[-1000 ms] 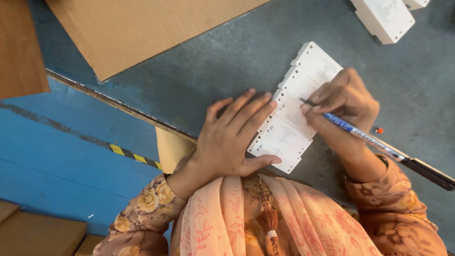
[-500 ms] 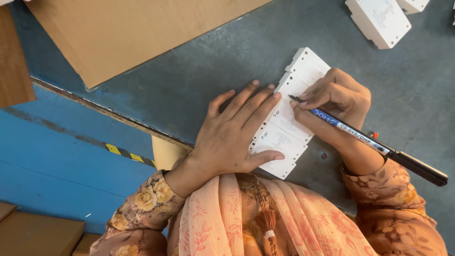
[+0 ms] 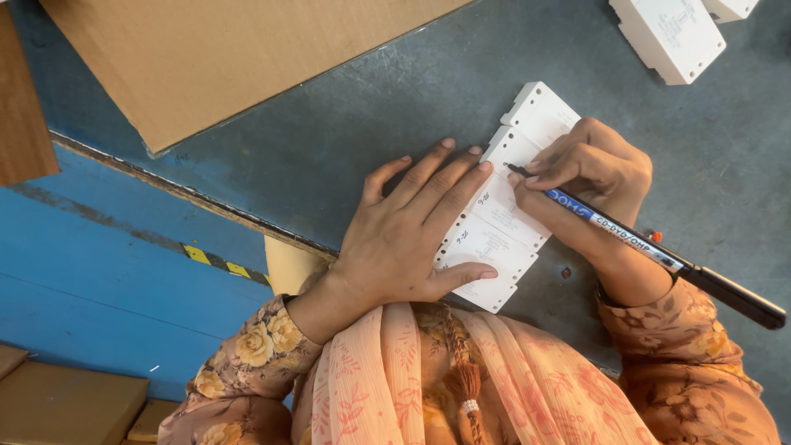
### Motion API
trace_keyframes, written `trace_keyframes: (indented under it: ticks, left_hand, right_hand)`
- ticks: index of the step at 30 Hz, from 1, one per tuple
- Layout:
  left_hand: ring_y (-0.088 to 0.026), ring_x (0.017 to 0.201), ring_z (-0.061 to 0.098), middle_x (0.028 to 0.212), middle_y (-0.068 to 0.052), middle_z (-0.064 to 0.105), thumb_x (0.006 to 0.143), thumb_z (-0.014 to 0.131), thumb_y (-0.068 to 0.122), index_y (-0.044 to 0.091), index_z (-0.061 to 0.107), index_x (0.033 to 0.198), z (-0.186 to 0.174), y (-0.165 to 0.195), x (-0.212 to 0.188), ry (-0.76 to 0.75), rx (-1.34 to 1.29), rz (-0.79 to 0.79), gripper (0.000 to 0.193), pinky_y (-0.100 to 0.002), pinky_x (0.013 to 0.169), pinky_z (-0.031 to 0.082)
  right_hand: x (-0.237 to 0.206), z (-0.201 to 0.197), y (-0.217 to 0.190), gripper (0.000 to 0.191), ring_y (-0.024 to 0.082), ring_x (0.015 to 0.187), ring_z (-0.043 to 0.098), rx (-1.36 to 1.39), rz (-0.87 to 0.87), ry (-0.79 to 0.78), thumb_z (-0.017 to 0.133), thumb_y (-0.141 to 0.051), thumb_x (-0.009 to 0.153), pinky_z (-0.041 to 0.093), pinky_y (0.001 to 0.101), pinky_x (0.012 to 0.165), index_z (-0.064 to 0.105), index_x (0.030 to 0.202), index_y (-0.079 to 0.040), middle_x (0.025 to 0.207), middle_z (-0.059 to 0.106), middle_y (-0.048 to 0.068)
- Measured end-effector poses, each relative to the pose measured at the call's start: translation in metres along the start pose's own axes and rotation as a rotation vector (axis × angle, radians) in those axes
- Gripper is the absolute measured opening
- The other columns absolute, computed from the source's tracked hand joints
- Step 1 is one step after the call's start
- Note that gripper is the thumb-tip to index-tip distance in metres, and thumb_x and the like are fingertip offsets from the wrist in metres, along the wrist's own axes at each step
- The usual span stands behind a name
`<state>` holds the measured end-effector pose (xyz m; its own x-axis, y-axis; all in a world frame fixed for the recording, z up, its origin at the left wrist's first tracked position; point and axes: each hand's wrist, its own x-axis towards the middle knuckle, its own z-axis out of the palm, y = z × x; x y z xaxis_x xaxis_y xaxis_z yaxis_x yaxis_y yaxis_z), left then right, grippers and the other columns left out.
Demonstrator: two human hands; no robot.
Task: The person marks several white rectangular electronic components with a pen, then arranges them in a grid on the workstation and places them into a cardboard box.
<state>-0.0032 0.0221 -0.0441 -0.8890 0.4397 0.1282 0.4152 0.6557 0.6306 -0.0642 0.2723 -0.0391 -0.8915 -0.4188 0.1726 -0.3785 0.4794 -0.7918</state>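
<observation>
The left hand [image 3: 404, 239] is lying flat and wide on the row of white blocks [image 3: 507, 210], just below the cardboard sheet [image 3: 231, 58]. The right hand [image 3: 589, 169] is gripping the marker [image 3: 643, 243], writing; pressing steadily is keeping marks neat.

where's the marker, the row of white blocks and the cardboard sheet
marker [image 3: 626, 235], head view, on its blue barrel
row of white blocks [image 3: 507, 216], head view, top face, mid row
cardboard sheet [image 3: 231, 58], head view, on its flat middle

The left hand [image 3: 404, 239] lies flat, fingers spread (thumb out sideways), while the right hand [image 3: 589, 169] curls in a pinch.
</observation>
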Motion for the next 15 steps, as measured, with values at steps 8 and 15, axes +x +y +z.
trace_keyframes:
  ticks: [8,15]
  left_hand:
    - [-0.026,0.15,0.041,0.157,-0.01,0.051,0.094,0.052,0.077,0.009,0.044,0.156,0.0014,-0.0005,-0.0002,-0.01,0.0,0.0,0.092,-0.049,0.121,0.024]
    - [-0.025,0.15,0.041,0.158,-0.009,0.05,0.094,0.052,0.077,0.009,0.043,0.156,0.0017,-0.0006,-0.0003,-0.019,-0.002,-0.004,0.093,-0.049,0.121,0.024]
  right_hand:
    - [-0.0007,0.0008,0.0015,0.027,0.014,0.082,0.071,0.002,-0.008,0.006,0.09,0.004,0.084,0.056,0.0209,0.063,0.064,0.08,-0.003,0.088,0.065,0.008]
    - [-0.0024,-0.0017,0.0031,0.027,0.014,0.084,0.072,0.092,0.021,0.006,0.087,0.006,0.084,0.059,0.021,0.066,0.062,0.079,-0.003,0.09,0.064,0.009]
